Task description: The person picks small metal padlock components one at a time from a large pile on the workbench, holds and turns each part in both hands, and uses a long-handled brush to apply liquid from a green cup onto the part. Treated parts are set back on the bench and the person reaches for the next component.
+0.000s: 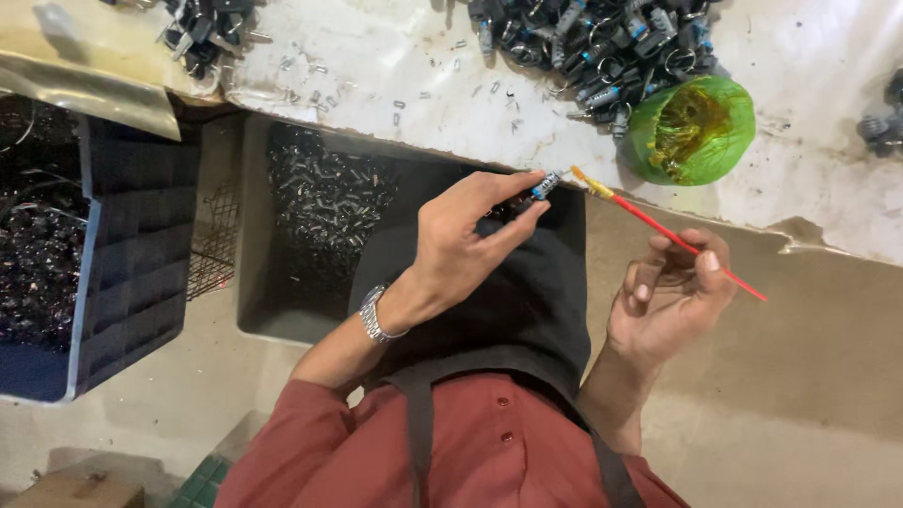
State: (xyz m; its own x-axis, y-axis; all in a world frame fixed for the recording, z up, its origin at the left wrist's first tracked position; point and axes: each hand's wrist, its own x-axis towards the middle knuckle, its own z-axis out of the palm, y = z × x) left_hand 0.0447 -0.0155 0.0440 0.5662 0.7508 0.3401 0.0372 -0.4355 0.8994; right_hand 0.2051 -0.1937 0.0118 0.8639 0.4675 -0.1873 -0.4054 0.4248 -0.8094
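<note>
Head view: small metal part (545, 185) pinched btwn left-hand fingers (499, 193); brush (658, 229) tip beside.

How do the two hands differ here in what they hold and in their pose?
The left hand pinches a small dark part at its fingertips; the right hand grips a thin red brush. The left hand reaches up towards the bench edge; the right hand sits lower, fingers curled. A metal watch is on the left wrist; the right wrist is bare. Both are ungloved, and part and brush tip nearly meet.
</note>
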